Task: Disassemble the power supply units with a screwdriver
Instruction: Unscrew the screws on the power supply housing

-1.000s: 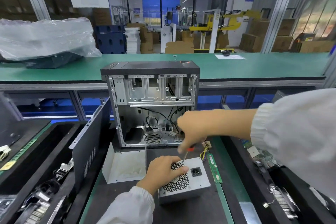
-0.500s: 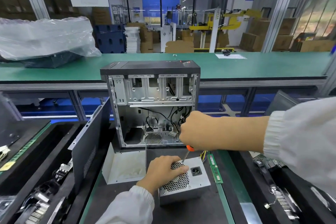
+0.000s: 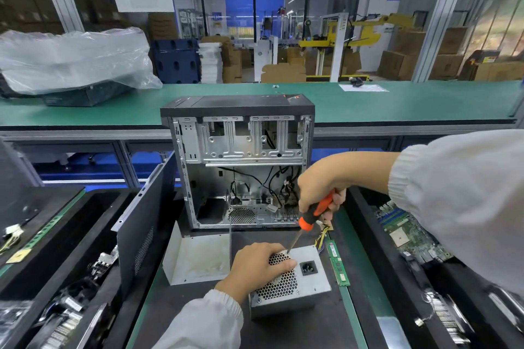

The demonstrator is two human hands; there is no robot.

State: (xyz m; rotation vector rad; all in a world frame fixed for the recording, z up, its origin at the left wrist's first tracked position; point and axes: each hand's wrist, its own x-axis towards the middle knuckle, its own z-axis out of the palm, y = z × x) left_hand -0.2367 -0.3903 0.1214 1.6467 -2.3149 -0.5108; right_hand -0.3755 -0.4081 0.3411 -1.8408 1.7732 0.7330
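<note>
My left hand [image 3: 256, 266] grips power supply [image 3: 289, 283] on worktop [image 3: 365, 278], already out of case [image 3: 241, 161]. Right hand [image 3: 321, 190] holds screwdriver [image 3: 310, 219], tip at top-edge screw. Cover on; opening barely begun, I judge.

The power supply [image 3: 295, 286] sits on the tabletop [image 3: 365, 272], in front of the opened computer case [image 3: 241, 161]. A metal cover [image 3: 195, 259] lies to its left (just beside it), a memory stick [image 3: 337, 263] to its right, and a circuit board [image 3: 411, 232] farther right.
</note>
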